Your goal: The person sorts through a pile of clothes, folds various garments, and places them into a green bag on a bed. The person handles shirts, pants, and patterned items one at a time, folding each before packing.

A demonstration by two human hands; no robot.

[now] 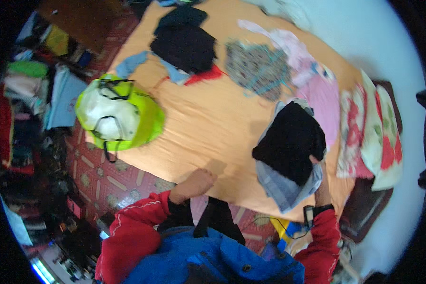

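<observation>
My right hand (321, 174) grips the near right side of a stack of folded clothes, its thumb on top. A black garment (291, 142) forms the upper part of this stack, and a grey-blue cloth (287, 188) sticks out underneath. My left hand (194, 184) hovers by the near edge of the bed, fingers drawn together and nothing visible in them. Beneath both is a bed with an orange sheet (206, 124). Just past the held stack lie pink clothes (321, 101) and a grey patterned garment with turquoise strings (255, 69).
At the bed's left corner sits a lime-green bag (151, 120) with black straps. Dark folded clothes (184, 46) lie at the far side, over a red cloth (206, 75). Floral pillows (383, 135) line the wall on the right. Cluttered shelves (25, 120) stand left, across the tiled floor (110, 181).
</observation>
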